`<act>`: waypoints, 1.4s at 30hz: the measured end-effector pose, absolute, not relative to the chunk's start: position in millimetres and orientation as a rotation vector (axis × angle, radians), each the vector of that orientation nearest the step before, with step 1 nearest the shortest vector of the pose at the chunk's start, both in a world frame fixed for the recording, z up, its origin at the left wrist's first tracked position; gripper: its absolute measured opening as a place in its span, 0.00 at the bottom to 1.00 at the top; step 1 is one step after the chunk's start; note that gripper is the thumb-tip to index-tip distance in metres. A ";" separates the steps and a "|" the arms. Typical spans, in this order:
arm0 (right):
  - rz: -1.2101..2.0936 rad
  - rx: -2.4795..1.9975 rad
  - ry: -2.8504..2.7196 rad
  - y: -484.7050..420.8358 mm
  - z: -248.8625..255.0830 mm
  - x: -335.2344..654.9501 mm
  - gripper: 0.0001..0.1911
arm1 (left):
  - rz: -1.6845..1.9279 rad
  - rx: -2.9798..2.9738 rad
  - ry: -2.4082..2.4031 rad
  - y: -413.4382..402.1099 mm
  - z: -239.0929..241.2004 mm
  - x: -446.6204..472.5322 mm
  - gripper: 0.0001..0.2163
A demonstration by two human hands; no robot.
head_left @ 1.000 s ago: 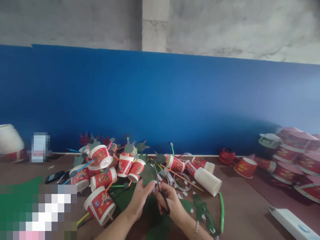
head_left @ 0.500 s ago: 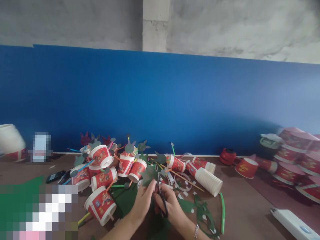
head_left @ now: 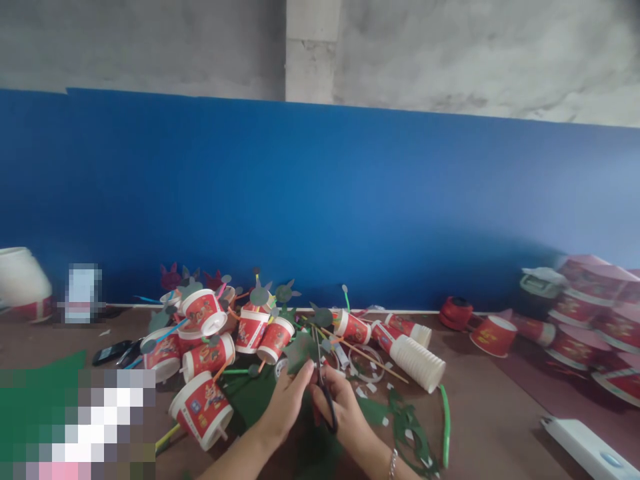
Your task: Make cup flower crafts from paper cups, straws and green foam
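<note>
Between thumb and fingers, my left hand (head_left: 293,399) pinches a piece of dark green paper (head_left: 300,352). My right hand (head_left: 343,402) is closed around black-handled scissors (head_left: 329,400), their blades pointing away from me along the right edge of the paper. Both hands nearly touch, low in the middle of the view. Just beyond them lie red paper cups (head_left: 276,340) with sticks and green cut-outs attached. Green paper scraps (head_left: 410,427) lie to the right of my right hand, and more green paper (head_left: 255,400) is on the table beneath my hands.
A nested stack of paper cups (head_left: 417,363) lies on its side at right. A green tube (head_left: 445,427) and a white device (head_left: 590,447) are nearer me. A roll of clear tape (head_left: 367,363) lies behind my hands. Red cups (head_left: 580,347) are piled at far right.
The green paper and scissors have shifted and turned very slightly in my hands. Everything else on the table stays where it was.
</note>
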State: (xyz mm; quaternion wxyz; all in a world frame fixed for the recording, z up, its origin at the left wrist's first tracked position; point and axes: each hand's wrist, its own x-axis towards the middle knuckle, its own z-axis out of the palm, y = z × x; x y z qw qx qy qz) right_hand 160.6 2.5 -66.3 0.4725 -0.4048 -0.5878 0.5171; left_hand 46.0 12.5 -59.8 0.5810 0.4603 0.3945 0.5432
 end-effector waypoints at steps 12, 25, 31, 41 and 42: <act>1.282 -1.013 -1.424 4.0 -65.9 161.0 0.22 | 1.313 0.951 0.917 13.2 -54.5 43.9 0.13; 1.327 -1.016 -1.420 9.3 -70.0 166.8 0.20 | 1.313 0.919 0.903 16.2 -51.9 39.9 0.12; 1.329 -1.020 -1.439 10.7 -71.6 169.1 0.18 | 1.310 0.880 0.864 15.9 -51.1 39.1 0.11; 1.337 -1.052 -1.495 11.7 -69.8 171.8 0.18 | 1.320 0.737 0.842 18.4 -57.6 39.6 0.11; 1.340 -1.054 -1.495 11.7 -69.0 171.3 0.18 | 1.321 0.740 0.834 18.4 -57.0 39.6 0.11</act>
